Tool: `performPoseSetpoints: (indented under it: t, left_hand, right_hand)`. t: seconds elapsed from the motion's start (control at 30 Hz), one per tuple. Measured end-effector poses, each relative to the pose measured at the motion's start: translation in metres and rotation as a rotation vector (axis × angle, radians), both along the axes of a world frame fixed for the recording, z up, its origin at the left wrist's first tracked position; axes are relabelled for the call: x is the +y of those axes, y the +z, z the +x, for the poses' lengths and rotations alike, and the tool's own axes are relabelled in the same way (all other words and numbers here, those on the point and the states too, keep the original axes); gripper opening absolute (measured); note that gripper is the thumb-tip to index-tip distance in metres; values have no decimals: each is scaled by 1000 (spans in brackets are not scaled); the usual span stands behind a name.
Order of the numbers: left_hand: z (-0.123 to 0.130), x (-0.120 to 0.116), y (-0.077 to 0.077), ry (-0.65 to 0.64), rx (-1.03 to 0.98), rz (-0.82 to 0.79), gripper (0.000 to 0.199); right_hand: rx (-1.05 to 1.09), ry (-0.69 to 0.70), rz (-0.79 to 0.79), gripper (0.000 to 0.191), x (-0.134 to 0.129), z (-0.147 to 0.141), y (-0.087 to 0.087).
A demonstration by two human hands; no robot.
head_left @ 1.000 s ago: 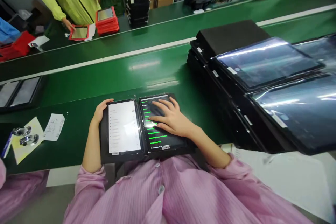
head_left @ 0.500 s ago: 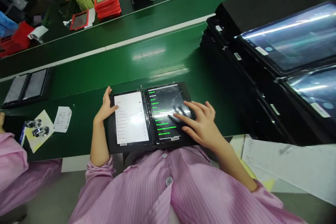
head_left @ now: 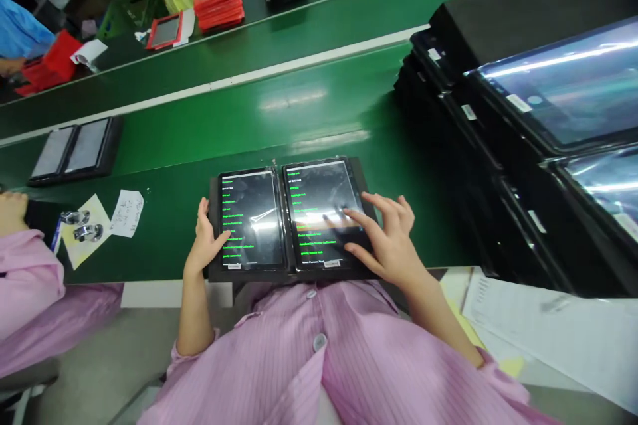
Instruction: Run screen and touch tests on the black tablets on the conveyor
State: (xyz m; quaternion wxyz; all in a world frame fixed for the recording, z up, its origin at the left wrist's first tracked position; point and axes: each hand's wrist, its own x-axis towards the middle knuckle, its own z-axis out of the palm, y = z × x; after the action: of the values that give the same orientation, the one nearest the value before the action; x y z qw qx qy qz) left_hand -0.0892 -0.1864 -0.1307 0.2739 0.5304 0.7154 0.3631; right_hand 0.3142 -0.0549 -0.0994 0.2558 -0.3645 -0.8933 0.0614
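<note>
Where the left tablet [head_left: 252, 219] and right tablet [head_left: 319, 216] lie: side by side on the bench [head_left: 167, 239].
Left hand [head_left: 203, 244]: thumb apart from fingers, over left tablet's edge.
Right hand [head_left: 391, 239]: fingers apart, index over right tablet.

Single head-worn view from close above, forward and down over the hands [head_left: 391, 239].

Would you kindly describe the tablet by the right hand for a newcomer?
On the green table, before the pink shirt, lies a black holder. Take its right-hand tablet: the right hand has fingers over its screen, whereas the neighbouring tablet has the left hand's thumb at its edge.
</note>
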Motion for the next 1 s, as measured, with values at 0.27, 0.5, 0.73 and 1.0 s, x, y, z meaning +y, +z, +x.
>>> performPoseSetpoints:
  t: [0.27,0.5,0.73,1.0]
  left_hand:
    - [8,-35,42,256,318,321,54]
    - [53,-31,37,-35,780,245,60]
    - [58,-22,30,-25,768,237,60]
    - [59,-21,33,-40,801,188,54]
  right_hand:
    - [-80,-53,-44,45,2,7,-1]
    - [-216,-4,-69,50,-3,-18,-5]
    - [-180,-79,-72,52,1,-20,-1]
    - [34,-305,-14,61,9,25,-5]
